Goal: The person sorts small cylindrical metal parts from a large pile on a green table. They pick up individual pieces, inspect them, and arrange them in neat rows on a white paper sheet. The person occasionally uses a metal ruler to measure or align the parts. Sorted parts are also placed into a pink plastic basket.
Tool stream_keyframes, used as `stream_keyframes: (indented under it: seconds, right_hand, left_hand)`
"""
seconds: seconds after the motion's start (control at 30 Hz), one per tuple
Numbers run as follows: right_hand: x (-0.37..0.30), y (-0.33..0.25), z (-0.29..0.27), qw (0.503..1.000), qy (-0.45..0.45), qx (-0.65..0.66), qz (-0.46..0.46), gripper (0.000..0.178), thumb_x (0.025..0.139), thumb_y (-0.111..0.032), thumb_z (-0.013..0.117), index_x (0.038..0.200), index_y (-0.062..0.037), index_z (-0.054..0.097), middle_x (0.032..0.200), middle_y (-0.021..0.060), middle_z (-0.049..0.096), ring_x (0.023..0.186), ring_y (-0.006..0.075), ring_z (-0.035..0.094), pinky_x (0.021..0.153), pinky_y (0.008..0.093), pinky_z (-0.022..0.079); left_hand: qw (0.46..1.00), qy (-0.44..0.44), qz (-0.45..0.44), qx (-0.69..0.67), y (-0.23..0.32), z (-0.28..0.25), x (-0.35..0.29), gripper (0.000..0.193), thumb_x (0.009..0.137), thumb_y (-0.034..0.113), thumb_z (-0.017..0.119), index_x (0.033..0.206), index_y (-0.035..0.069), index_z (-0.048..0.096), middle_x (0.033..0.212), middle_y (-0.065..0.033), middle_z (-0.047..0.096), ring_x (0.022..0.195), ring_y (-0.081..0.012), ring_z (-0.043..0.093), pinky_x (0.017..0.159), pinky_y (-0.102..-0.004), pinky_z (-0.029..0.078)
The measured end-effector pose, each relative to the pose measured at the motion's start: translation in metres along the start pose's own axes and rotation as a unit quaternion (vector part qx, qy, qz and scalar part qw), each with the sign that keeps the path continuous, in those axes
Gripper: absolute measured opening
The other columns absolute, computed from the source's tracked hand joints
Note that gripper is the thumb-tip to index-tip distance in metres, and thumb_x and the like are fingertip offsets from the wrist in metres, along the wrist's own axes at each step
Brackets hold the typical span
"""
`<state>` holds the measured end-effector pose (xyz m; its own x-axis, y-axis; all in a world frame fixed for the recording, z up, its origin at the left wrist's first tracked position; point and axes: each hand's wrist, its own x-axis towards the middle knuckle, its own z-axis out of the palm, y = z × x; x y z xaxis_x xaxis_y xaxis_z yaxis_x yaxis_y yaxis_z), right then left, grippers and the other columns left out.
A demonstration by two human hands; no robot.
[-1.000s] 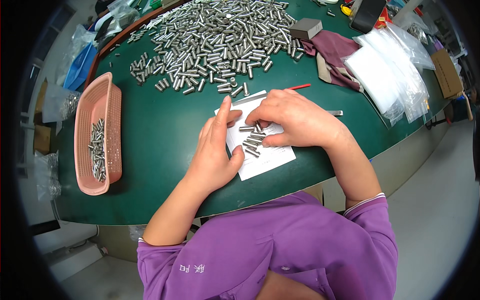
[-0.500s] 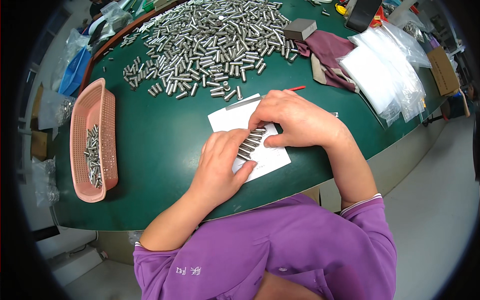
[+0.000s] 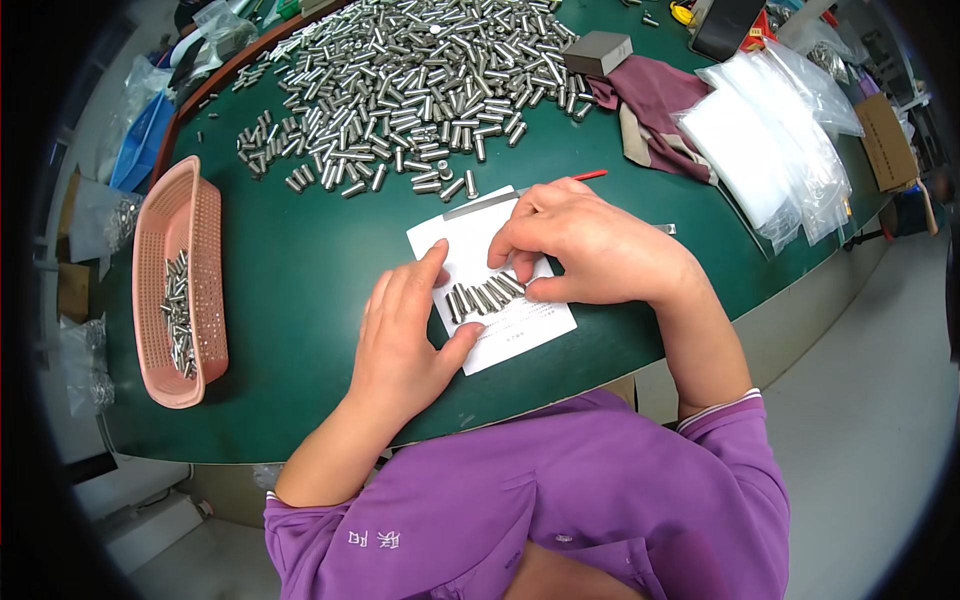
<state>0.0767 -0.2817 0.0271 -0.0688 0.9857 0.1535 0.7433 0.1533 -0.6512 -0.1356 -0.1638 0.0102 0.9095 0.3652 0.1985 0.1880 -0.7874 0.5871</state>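
Observation:
A slanted row of several short shiny metal pins [image 3: 486, 295] lies side by side on a white sheet of paper [image 3: 530, 340]. My left hand [image 3: 392, 325] is at the row's left end, open, with its thumb and fingers spread and nothing held. My right hand [image 3: 595, 245] arches over the row's right end. Its fingers are bent, its thumb lies beside the last pins, and a gap shows between thumb and forefinger. A flat grey metal strip [image 3: 480, 204] lies across the paper's far edge.
A large heap of metal pins [image 3: 400, 100] covers the far table. At left stands a pink perforated basket [image 3: 208, 285] containing more pins. A grey block [image 3: 598, 53], maroon cloth [image 3: 655, 110] and clear plastic bags [image 3: 760, 140] lie at right. A red pen [image 3: 590, 175] is beyond my right hand.
My left hand has drawn back to the left and opened away from the pins. The pins now spread in a wider row, more of them uncovered. My right hand has barely shifted.

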Motion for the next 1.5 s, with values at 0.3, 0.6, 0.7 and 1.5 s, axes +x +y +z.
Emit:
stream_keyframes:
  seconds: [0.3, 0.6, 0.7, 1.5]
  right_hand:
    - [0.004, -0.007, 0.006, 1.0, -0.008, -0.005, -0.006, 0.035, 0.063, -0.01, 0.076, 0.097, -0.0126, 0.067, 0.078, -0.0035, 0.059, 0.091, 0.0202, 0.054, 0.089, 0.0366, 0.039]
    - [0.006, -0.009, 0.013, 0.999, -0.016, -0.048, 0.001, 0.03, 0.065, -0.016, 0.075, 0.094, -0.0128, 0.069, 0.076, -0.0026, 0.058, 0.091, 0.0209, 0.054, 0.088, 0.0362, 0.038]
    - [0.005, -0.01, 0.011, 0.999, -0.028, -0.041, 0.004, 0.03, 0.065, -0.014, 0.074, 0.094, -0.0121, 0.069, 0.075, -0.0026, 0.058, 0.091, 0.0206, 0.055, 0.089, 0.0367, 0.039]
    - [0.0, -0.003, -0.001, 0.999, 0.027, -0.033, -0.02, 0.028, 0.069, -0.002, 0.061, 0.096, -0.0089, 0.064, 0.078, -0.0006, 0.062, 0.099, 0.0244, 0.056, 0.09, 0.0397, 0.041]
  left_hand:
    - [0.998, -0.031, -0.027, -0.046, -0.001, -0.003, 0.001, 0.073, 0.067, 0.0, 0.073, 0.134, 0.004, 0.045, 0.096, -0.0067, 0.057, 0.075, -0.0188, 0.051, 0.072, -0.0321, 0.048]
    - [1.0, 0.012, 0.016, -0.011, 0.003, 0.005, 0.003, 0.045, 0.066, 0.006, 0.076, 0.107, 0.006, 0.06, 0.099, -0.0093, 0.056, 0.09, -0.0263, 0.056, 0.073, -0.0351, 0.048]
    - [1.0, 0.023, 0.016, -0.003, 0.0, 0.008, 0.004, 0.041, 0.066, 0.008, 0.078, 0.104, 0.007, 0.061, 0.098, -0.0093, 0.056, 0.092, -0.0275, 0.056, 0.074, -0.0366, 0.048]
    - [0.999, 0.008, 0.013, -0.047, 0.002, 0.006, 0.003, 0.045, 0.064, 0.004, 0.079, 0.105, 0.005, 0.062, 0.1, -0.0089, 0.056, 0.085, -0.0222, 0.056, 0.071, -0.0319, 0.048]
